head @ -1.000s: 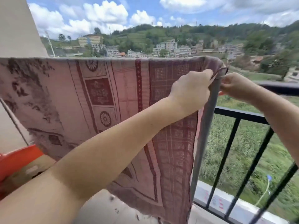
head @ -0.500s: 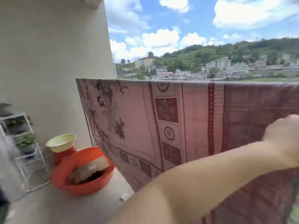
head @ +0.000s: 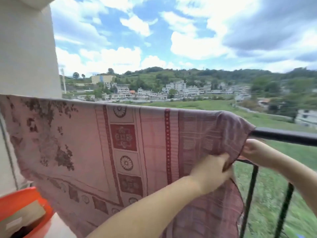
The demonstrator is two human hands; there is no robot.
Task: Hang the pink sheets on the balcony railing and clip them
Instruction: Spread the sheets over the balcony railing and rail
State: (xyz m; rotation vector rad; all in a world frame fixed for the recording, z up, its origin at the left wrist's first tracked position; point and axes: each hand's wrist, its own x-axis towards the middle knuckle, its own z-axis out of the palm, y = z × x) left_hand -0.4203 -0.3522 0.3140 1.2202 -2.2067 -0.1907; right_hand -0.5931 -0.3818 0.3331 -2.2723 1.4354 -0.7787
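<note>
A pink sheet (head: 89,138) with dark red floral and square patterns hangs over the black balcony railing (head: 283,135), spread from the left wall to the middle of the rail. My left hand (head: 212,170) pinches the sheet's right edge just below the rail. My right hand (head: 257,152) reaches from the right and grips the same edge beside the top bar. No clip is visible.
An orange basin (head: 25,200) with a cardboard piece inside sits on the floor at the lower left. A pale wall (head: 25,57) closes the left side. Black vertical bars (head: 250,194) of the railing stand at the right, with a grassy field beyond.
The camera swung left and then back to the right. Both hands now hold the sheet's right edge lower, just under the top rail.
</note>
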